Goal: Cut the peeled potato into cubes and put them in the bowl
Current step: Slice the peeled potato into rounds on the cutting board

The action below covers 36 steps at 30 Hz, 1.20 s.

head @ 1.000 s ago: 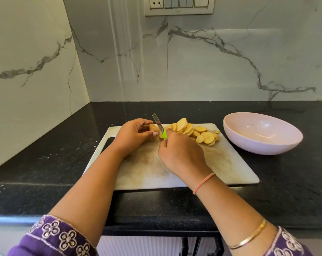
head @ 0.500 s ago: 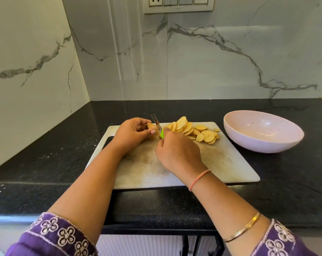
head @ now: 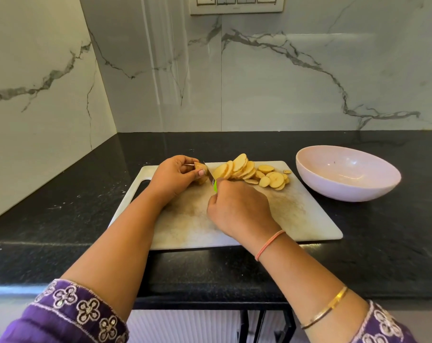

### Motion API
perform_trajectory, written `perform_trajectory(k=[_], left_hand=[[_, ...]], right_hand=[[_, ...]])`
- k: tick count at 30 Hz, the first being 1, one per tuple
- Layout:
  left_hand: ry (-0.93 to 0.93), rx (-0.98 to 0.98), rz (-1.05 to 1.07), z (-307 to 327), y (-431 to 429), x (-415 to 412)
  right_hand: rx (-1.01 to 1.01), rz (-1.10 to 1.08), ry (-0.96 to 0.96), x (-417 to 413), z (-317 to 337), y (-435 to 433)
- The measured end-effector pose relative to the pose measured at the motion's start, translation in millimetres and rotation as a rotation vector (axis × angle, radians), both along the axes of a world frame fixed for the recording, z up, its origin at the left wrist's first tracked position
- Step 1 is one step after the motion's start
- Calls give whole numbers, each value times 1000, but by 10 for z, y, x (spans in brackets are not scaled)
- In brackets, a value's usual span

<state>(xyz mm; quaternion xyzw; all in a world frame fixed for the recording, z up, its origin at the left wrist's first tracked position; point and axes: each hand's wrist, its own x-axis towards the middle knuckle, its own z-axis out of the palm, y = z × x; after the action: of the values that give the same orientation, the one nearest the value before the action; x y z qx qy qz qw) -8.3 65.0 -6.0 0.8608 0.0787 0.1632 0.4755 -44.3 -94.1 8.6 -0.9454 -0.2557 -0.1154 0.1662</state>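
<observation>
Our left hand pinches the potato end on the cutting board. Our right hand grips the green-handled knife, its blade against the potato end. Slices lie just beside it, and the bowl stands on the desk to the right.

left hand holds potato | right hand holds knife against it | slices on board

Black speckled tabletop, carrying a pale stained cutting board (handle slot at left) and a pink bowl just beside.
</observation>
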Motion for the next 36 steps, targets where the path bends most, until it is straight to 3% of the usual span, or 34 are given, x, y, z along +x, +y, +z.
perform_trajectory(k=[12, 21, 27, 36], left_hand=[[15, -48, 32, -39, 47, 7], [6, -111, -54, -7, 30, -40], [-16, -106, -61, 11, 52, -14], [-22, -82, -54, -8, 33, -17]], right_hand=[[-154, 9, 42, -99, -27, -32], [82, -56, 190, -42, 20, -142], [204, -58, 60, -4, 50, -134], [163, -29, -49, 99, -16, 35]])
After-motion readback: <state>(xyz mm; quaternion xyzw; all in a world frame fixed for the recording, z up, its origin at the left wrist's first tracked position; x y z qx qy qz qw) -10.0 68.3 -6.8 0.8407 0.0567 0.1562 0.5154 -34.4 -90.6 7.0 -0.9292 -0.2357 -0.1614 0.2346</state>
